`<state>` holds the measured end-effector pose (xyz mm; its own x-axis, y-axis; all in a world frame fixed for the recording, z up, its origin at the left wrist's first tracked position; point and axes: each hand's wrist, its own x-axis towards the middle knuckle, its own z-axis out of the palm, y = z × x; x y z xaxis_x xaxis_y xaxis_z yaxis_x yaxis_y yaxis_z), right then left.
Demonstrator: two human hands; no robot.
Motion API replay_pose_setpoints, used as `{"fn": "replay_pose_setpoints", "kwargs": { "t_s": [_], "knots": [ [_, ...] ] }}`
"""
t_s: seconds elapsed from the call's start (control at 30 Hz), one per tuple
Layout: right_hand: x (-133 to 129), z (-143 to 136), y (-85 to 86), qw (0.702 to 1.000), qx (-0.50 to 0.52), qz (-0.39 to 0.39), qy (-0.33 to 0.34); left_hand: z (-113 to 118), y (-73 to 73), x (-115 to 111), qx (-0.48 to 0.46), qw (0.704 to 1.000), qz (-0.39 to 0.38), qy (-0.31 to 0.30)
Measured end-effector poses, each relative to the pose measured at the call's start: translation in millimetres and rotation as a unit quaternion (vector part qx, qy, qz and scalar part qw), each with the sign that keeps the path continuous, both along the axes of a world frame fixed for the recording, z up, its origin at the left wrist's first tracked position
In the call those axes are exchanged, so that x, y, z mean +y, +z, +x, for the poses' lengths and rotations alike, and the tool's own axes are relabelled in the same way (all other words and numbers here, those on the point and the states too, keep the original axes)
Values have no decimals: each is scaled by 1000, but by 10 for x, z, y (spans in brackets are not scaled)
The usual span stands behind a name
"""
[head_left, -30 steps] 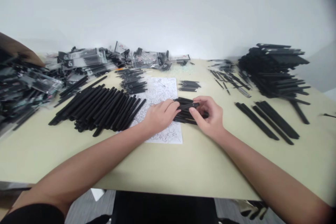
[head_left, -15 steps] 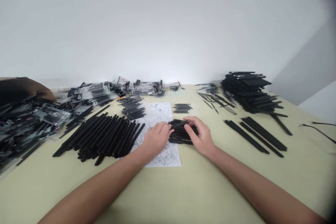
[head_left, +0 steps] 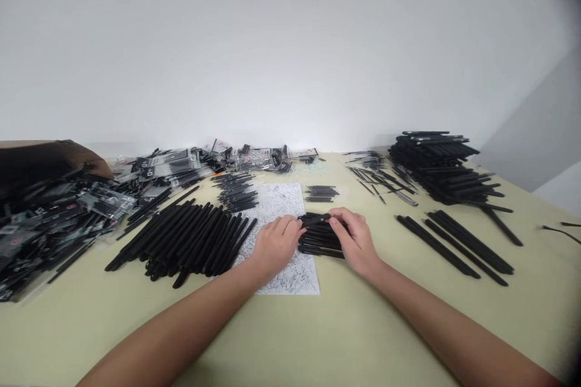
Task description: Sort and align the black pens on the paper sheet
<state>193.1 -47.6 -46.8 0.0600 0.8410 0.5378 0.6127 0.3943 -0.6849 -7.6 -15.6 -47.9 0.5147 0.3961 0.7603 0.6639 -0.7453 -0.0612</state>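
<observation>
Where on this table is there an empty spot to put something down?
The near part of the table is bare, between the two forearms and in front of the scribbled paper. There is a bare strip between the right hand and the long black sticks. The left side is crowded with packets and black pens.

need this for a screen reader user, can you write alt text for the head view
Two bare hands, left and right, close on a small bundle of black sticks lying at the edge of a patterned sheet on a pale table. Larger stick piles lie left and right, packets far left.
</observation>
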Motion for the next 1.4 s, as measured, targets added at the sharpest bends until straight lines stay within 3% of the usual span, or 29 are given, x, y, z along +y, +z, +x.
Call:
{"fn": "replay_pose_setpoints", "kwargs": {
  "t_s": [0.27,0.53,0.7,0.87,1.17,1.4],
  "knots": [
    [33,0,-8,999,24,-16,-18,4,-11,2,14,999,32,10],
    [46,-6,-55,994,54,67,62,-1,-35,12,26,998,-10,52],
    [24,-16,-17,997,69,10,17,-3,-5,0,30,999,-4,33],
    [45,-21,-20,997,65,-22,23,-6,-17,12,29,999,11,27],
    [6,-39,-39,998,34,46,-9,-5,3,-10,20,999,-23,40],
    [-21,-49,-14,982,-87,159,-50,-13,9,-45,22,1000,-8,5]
  ]
}}
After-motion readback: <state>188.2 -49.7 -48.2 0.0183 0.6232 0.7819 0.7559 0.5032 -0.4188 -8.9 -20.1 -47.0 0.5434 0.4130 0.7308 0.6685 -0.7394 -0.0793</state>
